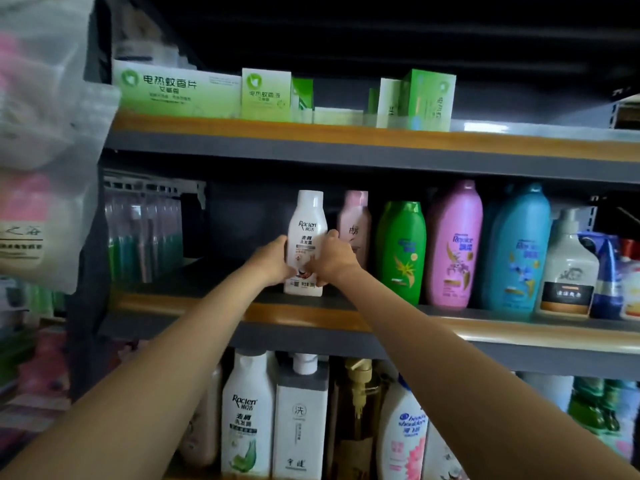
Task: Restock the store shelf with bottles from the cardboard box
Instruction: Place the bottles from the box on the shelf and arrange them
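Note:
A white shampoo bottle (307, 223) stands upright on the middle shelf (194, 299), near its front edge. My left hand (273, 259) grips its left side and my right hand (329, 258) grips its right side, fingers curled round the lower body. Just right of it stand a pink bottle (355, 226), a green bottle (401, 251), a purple bottle (453, 244) and a blue bottle (519, 251). The cardboard box is not in view.
To the left of the white bottle the shelf has a dark gap, then packs of toothbrushes (145, 230). Green cartons (266, 95) line the top shelf. More bottles (301, 417) fill the lower shelf. Plastic bags (41, 133) hang at the far left.

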Tool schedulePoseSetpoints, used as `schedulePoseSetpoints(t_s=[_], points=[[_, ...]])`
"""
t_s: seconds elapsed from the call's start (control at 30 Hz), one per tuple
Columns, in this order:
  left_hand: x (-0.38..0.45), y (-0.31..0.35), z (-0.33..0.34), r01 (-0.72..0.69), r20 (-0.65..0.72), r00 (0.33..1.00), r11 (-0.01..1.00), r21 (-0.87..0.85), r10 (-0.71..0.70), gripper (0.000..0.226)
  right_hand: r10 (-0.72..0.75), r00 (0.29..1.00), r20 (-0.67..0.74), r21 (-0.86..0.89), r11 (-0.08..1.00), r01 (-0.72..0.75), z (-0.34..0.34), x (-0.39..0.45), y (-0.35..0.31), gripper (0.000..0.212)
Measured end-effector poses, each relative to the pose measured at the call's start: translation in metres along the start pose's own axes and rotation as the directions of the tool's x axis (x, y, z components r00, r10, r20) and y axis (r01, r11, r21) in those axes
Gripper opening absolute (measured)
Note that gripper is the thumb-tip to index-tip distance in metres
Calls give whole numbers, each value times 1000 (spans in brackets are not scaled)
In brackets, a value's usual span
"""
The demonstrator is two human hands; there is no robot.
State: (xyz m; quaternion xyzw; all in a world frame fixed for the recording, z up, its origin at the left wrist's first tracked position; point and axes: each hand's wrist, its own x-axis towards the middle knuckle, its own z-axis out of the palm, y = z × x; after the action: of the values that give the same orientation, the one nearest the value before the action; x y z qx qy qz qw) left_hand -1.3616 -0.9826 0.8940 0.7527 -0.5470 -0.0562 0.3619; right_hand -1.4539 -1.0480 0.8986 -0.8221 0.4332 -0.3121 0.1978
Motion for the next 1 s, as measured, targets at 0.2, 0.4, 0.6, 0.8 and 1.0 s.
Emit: schedulePoseSetpoints(t_s=[0.2, 0.4, 0.6, 0.8, 1.0], points=[[23, 0, 8, 84, -55, 995, 991, 100, -79, 51, 12, 1000, -24, 15, 1000, -11, 7, 15, 3, 51], [14, 6, 7, 119, -160, 982, 989, 88, -104, 44, -16, 1000, -17, -102, 995, 14, 1, 8, 5, 41], [-55, 33, 26, -437, -605, 688, 894, 95, 401, 28, -496, 798, -342, -166, 868, 469, -39, -71, 17, 28], [-160, 26, 166, -618, -234, 776, 780, -99, 586, 31, -478, 864, -157, -152, 876, 457, -43, -200, 163, 19], [-259, 1, 330, -476, 507, 731, 874, -103, 457, 43, 196, 898, 395, -450, 893, 3, 8, -299, 347, 23]])
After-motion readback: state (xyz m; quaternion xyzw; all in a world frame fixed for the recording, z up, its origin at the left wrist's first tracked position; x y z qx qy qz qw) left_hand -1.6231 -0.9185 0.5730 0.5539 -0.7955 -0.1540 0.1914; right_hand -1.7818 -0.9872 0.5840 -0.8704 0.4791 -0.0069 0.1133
